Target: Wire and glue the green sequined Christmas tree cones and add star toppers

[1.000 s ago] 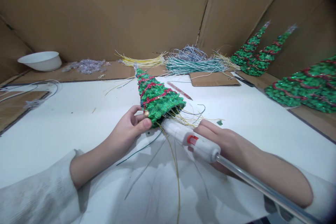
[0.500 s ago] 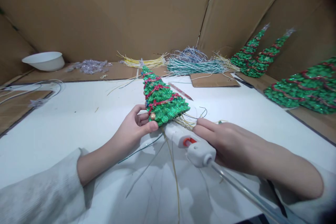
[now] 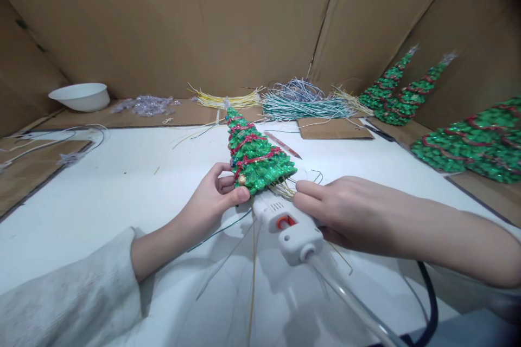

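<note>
A small green Christmas tree (image 3: 260,161) with red garland and a pale star at its tip leans in the middle of the view. Its lower left edge is gripped by my left hand (image 3: 220,191), thumb in front and fingers behind. My right hand (image 3: 337,203) is closed around a white hot glue gun (image 3: 291,227), whose nozzle end is hidden at the tree's base. A long clear glue stick (image 3: 350,298) runs out of the gun's back. Thin yellow and green wires (image 3: 280,188) spread from under the tree.
At the back lie yellow wires (image 3: 228,97), green and white wires (image 3: 309,105) and clear plastic pieces (image 3: 145,104). A white bowl (image 3: 81,97) stands at the far left. More finished-looking trees (image 3: 468,143) stand at the right. A pencil-like stick (image 3: 283,143) lies behind the tree.
The glue gun has turned slightly, its back end shifting left. A black cable now shows at the lower right. The whole view has shifted a little; my left hand still holds the tree.
</note>
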`<state>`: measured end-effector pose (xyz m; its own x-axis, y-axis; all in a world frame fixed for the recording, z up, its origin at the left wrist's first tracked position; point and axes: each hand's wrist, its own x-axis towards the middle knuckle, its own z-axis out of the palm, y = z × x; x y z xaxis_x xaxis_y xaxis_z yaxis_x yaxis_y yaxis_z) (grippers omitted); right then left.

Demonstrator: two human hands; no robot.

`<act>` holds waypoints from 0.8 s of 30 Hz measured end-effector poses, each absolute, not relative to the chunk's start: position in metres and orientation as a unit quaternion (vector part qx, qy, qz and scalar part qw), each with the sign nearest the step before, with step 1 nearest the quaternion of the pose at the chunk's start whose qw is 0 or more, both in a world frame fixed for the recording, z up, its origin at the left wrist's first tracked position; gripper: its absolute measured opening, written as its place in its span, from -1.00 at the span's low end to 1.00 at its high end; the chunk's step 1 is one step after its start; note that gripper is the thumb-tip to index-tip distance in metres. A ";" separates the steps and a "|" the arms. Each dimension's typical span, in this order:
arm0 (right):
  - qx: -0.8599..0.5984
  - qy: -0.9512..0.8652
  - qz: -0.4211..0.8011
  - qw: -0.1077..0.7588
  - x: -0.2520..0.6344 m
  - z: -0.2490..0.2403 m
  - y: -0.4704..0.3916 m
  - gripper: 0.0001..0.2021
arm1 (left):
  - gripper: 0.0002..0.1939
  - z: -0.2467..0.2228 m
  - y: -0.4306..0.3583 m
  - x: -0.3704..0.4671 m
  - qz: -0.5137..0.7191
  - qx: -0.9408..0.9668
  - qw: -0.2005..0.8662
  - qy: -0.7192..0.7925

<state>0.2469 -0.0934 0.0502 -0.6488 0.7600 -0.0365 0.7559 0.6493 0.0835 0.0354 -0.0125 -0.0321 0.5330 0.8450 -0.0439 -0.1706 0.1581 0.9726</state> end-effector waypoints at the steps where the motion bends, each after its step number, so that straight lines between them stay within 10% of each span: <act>1: 0.413 0.909 0.040 0.040 0.246 0.051 -0.093 -0.94 | -0.40 -0.032 -0.013 0.036 0.367 0.536 0.692 0.314; 24: 0.448 0.894 0.017 0.000 0.271 0.034 -0.107 -0.82 | -0.47 -0.033 -0.011 0.034 0.353 0.559 0.689 0.297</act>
